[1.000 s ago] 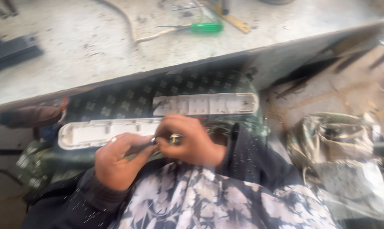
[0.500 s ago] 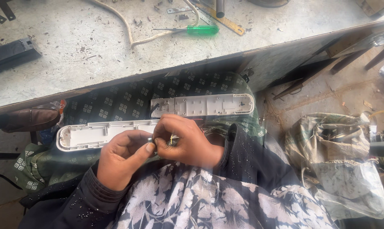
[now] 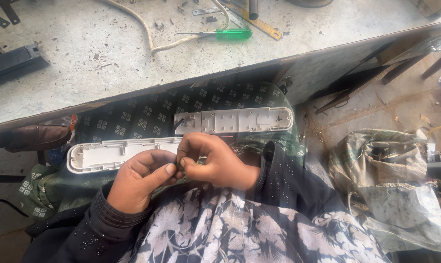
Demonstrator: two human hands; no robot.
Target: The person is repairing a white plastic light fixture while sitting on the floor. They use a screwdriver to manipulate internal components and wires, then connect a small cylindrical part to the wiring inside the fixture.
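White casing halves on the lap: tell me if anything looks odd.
The two white casing halves lie apart and staggered on the lap, hollow insides up. Both hands pinch something too small to identify.

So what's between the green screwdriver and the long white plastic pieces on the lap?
In the head view, bare scratched tabletop and its edge separate the green screwdriver from the white pieces, then patterned green cloth.

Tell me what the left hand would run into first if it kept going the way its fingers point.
The left hand points right, at the right hand, whose fingertips it already touches. Some small part seems pinched between them, too hidden to identify. The long white plastic housing lies just beyond, though depth is unclear.
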